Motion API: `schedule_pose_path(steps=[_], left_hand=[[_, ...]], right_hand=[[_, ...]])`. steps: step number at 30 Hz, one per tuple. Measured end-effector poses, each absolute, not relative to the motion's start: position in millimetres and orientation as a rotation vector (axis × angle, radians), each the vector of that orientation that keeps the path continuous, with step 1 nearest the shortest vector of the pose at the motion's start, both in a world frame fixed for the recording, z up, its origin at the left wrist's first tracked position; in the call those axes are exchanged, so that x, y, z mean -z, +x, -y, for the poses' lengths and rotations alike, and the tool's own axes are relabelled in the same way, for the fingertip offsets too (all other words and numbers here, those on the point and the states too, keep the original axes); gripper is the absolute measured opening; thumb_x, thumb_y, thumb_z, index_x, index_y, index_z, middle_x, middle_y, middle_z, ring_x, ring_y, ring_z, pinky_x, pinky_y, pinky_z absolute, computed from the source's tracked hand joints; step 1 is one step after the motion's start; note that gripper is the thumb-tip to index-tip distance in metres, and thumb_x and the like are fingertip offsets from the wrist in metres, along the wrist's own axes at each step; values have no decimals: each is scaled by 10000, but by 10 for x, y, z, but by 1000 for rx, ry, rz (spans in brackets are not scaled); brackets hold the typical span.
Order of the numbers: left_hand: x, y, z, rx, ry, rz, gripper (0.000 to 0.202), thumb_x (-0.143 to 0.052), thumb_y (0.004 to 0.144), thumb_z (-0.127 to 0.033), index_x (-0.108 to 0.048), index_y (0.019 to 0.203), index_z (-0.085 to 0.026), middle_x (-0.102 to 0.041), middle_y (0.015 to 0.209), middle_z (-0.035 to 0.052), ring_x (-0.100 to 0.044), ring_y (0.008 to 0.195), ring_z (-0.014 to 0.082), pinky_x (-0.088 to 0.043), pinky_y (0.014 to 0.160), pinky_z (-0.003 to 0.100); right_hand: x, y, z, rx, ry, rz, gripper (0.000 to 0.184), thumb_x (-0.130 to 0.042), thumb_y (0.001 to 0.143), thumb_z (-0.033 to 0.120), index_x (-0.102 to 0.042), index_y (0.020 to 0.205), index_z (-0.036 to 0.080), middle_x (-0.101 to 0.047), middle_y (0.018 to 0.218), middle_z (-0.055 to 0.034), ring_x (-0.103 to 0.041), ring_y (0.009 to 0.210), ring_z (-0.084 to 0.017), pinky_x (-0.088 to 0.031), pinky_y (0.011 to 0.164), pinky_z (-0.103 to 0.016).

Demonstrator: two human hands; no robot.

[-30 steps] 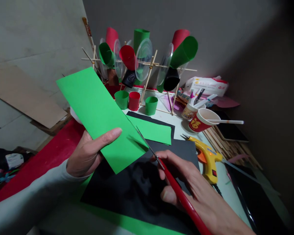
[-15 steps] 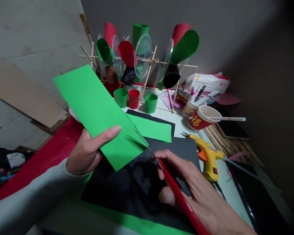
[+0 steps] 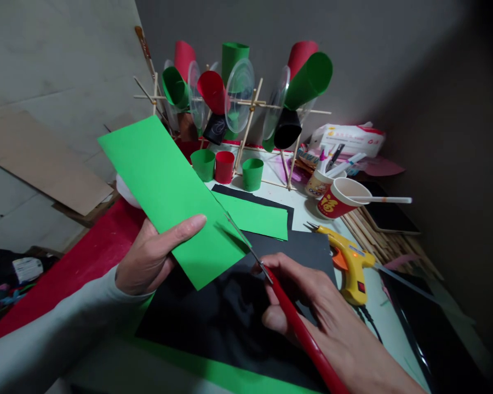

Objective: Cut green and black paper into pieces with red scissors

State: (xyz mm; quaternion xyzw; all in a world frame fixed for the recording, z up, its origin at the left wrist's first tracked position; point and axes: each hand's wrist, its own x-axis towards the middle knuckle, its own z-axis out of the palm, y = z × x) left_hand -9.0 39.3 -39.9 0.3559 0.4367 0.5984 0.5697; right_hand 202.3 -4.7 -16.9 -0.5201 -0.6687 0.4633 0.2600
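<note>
The person's left hand grasps a strip of green paper by its lower left side, thumb pressed flat on top and the other fingers tucked beneath. The strip is held up, its lower end over the black sheet; its long axis slants from beyond that sheet's far left down toward the middle.

The right hand has its fingers wrapped round the red handles of the scissors, above the right half of the black sheet. The blades lie nearly in line with the strip's right long edge, close to its lower right corner; how far they are parted cannot be told. The right hand is nearer that edge, the left nearer the opposite one.

Between the hands, the black sheet's surface gives some room below the strip. Past its far edge lies a smaller green piece, close to the blade tips. Just off its right edge, a yellow glue gun limits room beside the right hand.
</note>
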Motion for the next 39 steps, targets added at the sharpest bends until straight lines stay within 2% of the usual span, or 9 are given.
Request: schedule_pose_path(steps=[5, 8, 13, 18, 26, 31, 34, 36, 39], left_hand=[[431, -102, -403, -1397, 849, -992, 691, -857, 723, -239, -596, 1363, -257, -803, 1057, 16, -723, 1066, 300, -611, 924, 391], [441, -104, -413, -1401, 846, -1004, 654, -854, 717, -247, -624, 1329, -263, -798, 1078, 25, -725, 1063, 307, -614, 920, 397], [459, -120, -420, -1369, 842, -1005, 655, -856, 716, -247, -620, 1327, -264, -794, 1087, 38, -720, 1080, 310, -625, 898, 380], [484, -129, -421, -1360, 823, -1006, 673, -865, 712, -254, -614, 1336, -276, -793, 1101, 36, -725, 1072, 297, -630, 884, 357], [467, -121, -422, -1333, 835, -1010, 530, -855, 718, -265, -690, 1218, -201, -777, 1150, 77, -693, 1133, 348, -597, 962, 443], [442, -86, -391, -1333, 823, -1056, 493, -845, 722, -266, -688, 1185, -203, -779, 1141, 76, -696, 1126, 342, -596, 956, 427], [439, -55, -365, -1326, 840, -1054, 470, -839, 729, -260, -688, 1170, -201, -780, 1142, 70, -698, 1122, 331, -590, 958, 408], [445, -38, -354, -1327, 859, -1027, 496, -829, 742, -253, -674, 1211, -211, -772, 1169, 65, -687, 1146, 327, -582, 971, 403], [453, -28, -347, -1330, 871, -1029, 562, -821, 758, -266, -638, 1286, -214, -762, 1199, 73, -672, 1174, 337, -576, 980, 418]], right_hand=[[176, 2043, 79, -1241, -1492, 1889, 177, -620, 858, 436, -576, 861, 265, -524, 628, 54, -484, 566, -141, -404, 518, -226], [192, 2059, 103, -1189, -1532, 1952, 197, -608, 893, 454, -572, 878, 261, -514, 627, 62, -469, 582, -138, -395, 541, -228], [245, 2067, 110, -991, -1492, 2023, 232, -559, 929, 477, -619, 873, 260, -632, 648, 36, -572, 584, -159, -464, 616, -261], [238, 2050, 103, -979, -1403, 1985, 274, -534, 944, 484, -621, 803, 266, -640, 574, 25, -584, 505, -165, -467, 534, -263], [220, 2054, 143, -1054, -1372, 1970, 275, -506, 977, 436, -633, 823, 247, -648, 570, 30, -566, 471, -134, -452, 478, -218], [219, 2064, 147, -1046, -1421, 2027, 274, -492, 982, 465, -605, 844, 257, -634, 569, 41, -543, 479, -138, -449, 497, -226], [255, 2075, 143, -1007, -1496, 2079, 250, -527, 961, 499, -601, 890, 271, -667, 636, 39, -592, 576, -161, -476, 566, -239], [282, 2088, 143, -953, -1539, 2113, 238, -553, 945, 511, -611, 915, 282, -686, 688, 39, -618, 657, -180, -484, 613, -252], [294, 2096, 143, -934, -1548, 2123, 226, -545, 954, 500, -613, 933, 286, -690, 702, 45, -620, 670, -179, -475, 620, -254]])
